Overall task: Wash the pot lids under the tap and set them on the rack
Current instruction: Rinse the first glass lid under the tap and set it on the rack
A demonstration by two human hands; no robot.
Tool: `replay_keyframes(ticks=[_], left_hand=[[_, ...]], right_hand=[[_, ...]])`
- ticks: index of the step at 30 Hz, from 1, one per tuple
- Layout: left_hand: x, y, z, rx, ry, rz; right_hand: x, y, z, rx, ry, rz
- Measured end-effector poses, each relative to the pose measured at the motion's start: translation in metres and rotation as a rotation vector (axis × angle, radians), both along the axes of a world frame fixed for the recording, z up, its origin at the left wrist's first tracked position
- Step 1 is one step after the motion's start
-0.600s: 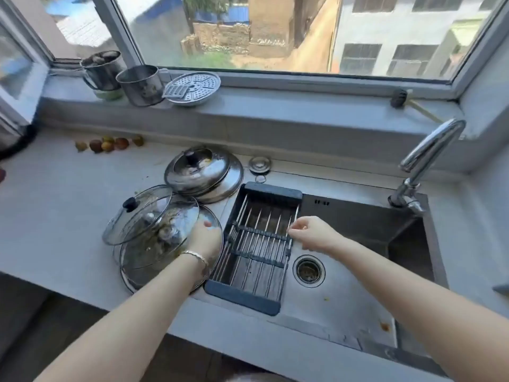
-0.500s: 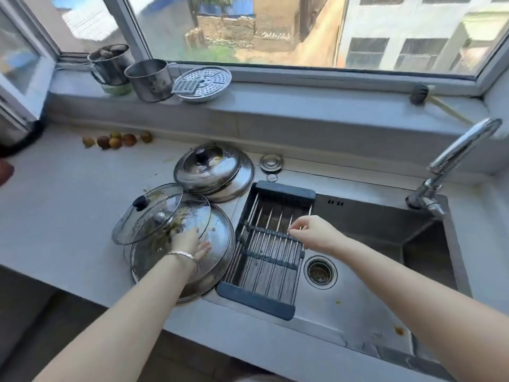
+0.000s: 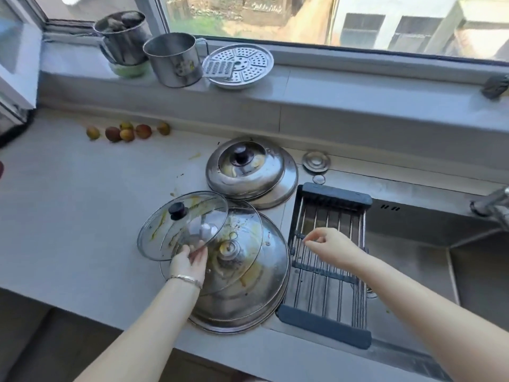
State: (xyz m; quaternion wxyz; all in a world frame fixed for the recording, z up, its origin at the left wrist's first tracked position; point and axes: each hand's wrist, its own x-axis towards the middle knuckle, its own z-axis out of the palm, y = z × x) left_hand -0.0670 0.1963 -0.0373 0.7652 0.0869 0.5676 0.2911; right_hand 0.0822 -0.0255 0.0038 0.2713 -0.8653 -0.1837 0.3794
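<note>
From the head view, the left hand grips the near rim of a small glass lid at the centre-left of the frame. The thumb lies on top and the fingers show through the glass beneath. That lid is tilted, its black knob toward the upper left, and it is streaked with yellowish grime. Its right edge overlaps a larger glass lid, which sits on a big steel lid on the tabletop. Just behind them, toward the middle of the frame, a domed steel lid with a dark knob rests on another steel lid.

The right hand hangs over the rack, fingers curled with thumb and forefinger close together. I cannot tell whether they pinch one of its bars. The rack has wire bars and dark end pieces, and it spans the left part of the sink. It sits right of the lid stack and holds no lids. The tap peeks in at the right edge.

Along the sill at the top stand two steel mugs and a perforated steamer plate. Small fruits lie in the upper left.
</note>
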Motion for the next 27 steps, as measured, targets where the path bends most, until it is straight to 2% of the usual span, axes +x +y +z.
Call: replay_keyframes(ticks=[3, 5, 9, 11, 14, 16, 20, 24, 25, 26, 27], left_hand=[[-0.003, 0.015, 0.015, 0.09, 0.022, -0.044], [-0.003, 0.024, 0.031, 0.169, 0.083, -0.055], [-0.002, 0.02, 0.079, 0.324, 0.133, -0.121], [-0.001, 0.009, 0.099, 0.422, 0.128, -0.18], [0.01, -0.012, 0.132, 0.552, 0.093, -0.33], [0.021, -0.028, 0.148, 0.585, 0.026, -0.457], [0.045, -0.066, 0.166, 0.5, -0.089, -0.772], [0.065, -0.105, 0.172, 0.321, -0.118, -1.167], [0.067, -0.114, 0.172, 0.35, -0.089, -1.29], [0.069, -0.123, 0.169, 0.46, -0.028, -1.4], [0.071, -0.131, 0.163, 0.678, 0.063, -1.483]], right_hand=[[-0.006, 0.012, 0.004, 0.005, -0.006, -0.011], [-0.011, 0.025, 0.007, 0.031, -0.087, 0.009], [-0.027, 0.056, 0.019, 0.215, -0.422, 0.164], [-0.033, 0.07, 0.028, 0.341, -0.661, 0.266], [-0.034, 0.078, 0.041, 0.361, -0.96, 0.408], [-0.031, 0.072, 0.048, 0.352, -1.016, 0.401], [-0.014, 0.02, 0.066, 0.513, -1.045, 0.15], [0.0, -0.053, 0.081, 0.388, -1.133, 0.17], [0.003, -0.072, 0.084, 0.328, -1.094, 0.138], [0.007, -0.09, 0.085, 0.263, -1.056, 0.087], [0.012, -0.109, 0.085, 0.192, -1.017, 0.038]])
